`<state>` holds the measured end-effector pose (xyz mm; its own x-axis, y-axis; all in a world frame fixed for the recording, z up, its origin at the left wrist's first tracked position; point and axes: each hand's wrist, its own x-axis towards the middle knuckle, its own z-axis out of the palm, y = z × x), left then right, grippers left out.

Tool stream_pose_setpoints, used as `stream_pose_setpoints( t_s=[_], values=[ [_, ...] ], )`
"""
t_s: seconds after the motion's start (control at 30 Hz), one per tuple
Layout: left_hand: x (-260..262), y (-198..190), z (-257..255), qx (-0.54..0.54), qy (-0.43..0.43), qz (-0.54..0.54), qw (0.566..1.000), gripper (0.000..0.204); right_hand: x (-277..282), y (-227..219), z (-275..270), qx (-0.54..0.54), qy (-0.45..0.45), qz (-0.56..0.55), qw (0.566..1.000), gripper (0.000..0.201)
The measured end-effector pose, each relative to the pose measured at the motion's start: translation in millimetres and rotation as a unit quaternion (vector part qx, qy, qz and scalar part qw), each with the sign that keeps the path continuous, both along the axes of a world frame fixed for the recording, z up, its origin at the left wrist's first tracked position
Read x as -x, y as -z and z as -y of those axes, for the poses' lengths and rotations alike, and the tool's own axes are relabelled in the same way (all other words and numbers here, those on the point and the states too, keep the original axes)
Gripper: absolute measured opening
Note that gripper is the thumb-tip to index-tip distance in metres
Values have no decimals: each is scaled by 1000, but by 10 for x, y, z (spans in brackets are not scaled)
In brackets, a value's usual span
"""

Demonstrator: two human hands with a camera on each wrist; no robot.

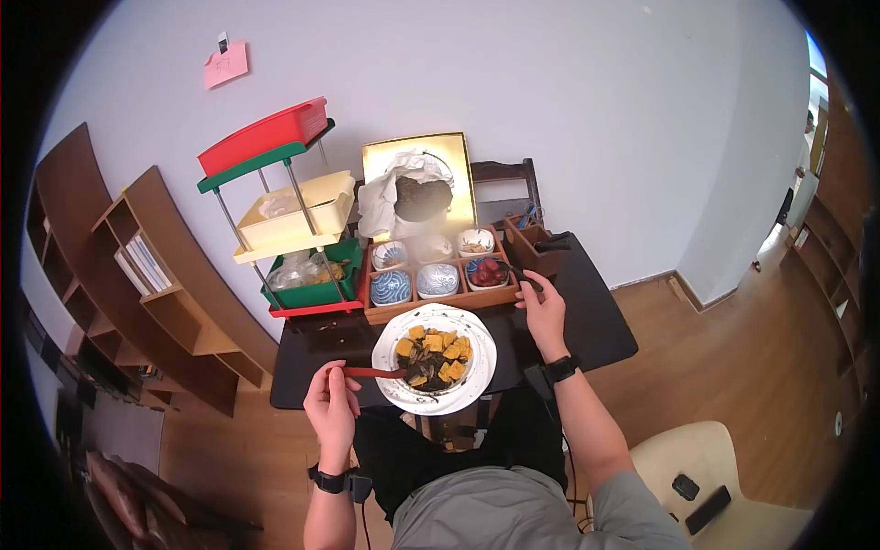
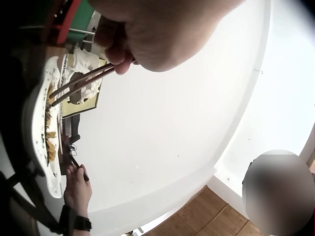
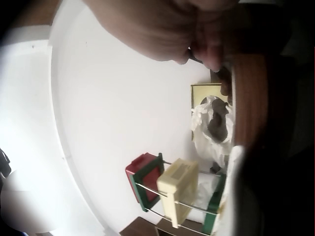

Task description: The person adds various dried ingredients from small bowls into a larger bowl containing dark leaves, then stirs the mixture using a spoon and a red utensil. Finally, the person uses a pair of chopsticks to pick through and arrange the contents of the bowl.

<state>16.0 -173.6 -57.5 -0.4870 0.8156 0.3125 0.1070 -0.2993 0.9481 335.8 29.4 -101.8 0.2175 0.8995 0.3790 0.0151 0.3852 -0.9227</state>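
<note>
Your left hand [image 1: 332, 408] pinched red chopsticks [image 1: 367, 373] at the nine-o'clock edge of the yellow cubes [image 1: 447, 345], while your right hand [image 1: 544, 316] gripped a dark-handled utensil [image 1: 519, 274] at the red-filled patterned bowl [image 1: 471, 272], one o'clock from the white plate [image 1: 488, 360], where level lifting seemed safest.

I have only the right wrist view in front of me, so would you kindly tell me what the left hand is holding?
Observer: The left hand holds red chopsticks.
Operator: Thank you; and where is the far end of the dark utensil in the right hand?
Observer: In the head view, it is at the bowl of dark red food, in the near right compartment of the wooden box.
</note>
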Motion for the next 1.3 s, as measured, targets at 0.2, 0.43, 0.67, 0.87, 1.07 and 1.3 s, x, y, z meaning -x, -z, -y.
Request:
stream_pose_setpoints(
  t_s=[0.2, 0.43, 0.67, 0.87, 1.07, 1.3],
  values=[
    [-19, -58, 103, -4, 0, 1, 1000, 22, 6, 30, 149, -93, 50, 84, 991, 25],
    [-28, -13, 256, 11, 33, 22, 999, 21, -53, 105, 479, -44, 15, -53, 997, 27],
    [-66, 108, 267, 36, 68, 24, 997, 21, -75, 363, 628, 21, -60, -191, 980, 29],
    [-171, 173, 81, 19, 54, 17, 998, 21, -68, 350, 636, 31, -64, -183, 981, 29],
    [-162, 167, 54, 10, 26, 32, 999, 23, -88, 368, 669, 24, -87, -217, 972, 27],
    [-61, 65, 368, 31, 34, 31, 998, 24, -260, -89, 1425, 27, -279, -113, 953, 15]
  ],
)
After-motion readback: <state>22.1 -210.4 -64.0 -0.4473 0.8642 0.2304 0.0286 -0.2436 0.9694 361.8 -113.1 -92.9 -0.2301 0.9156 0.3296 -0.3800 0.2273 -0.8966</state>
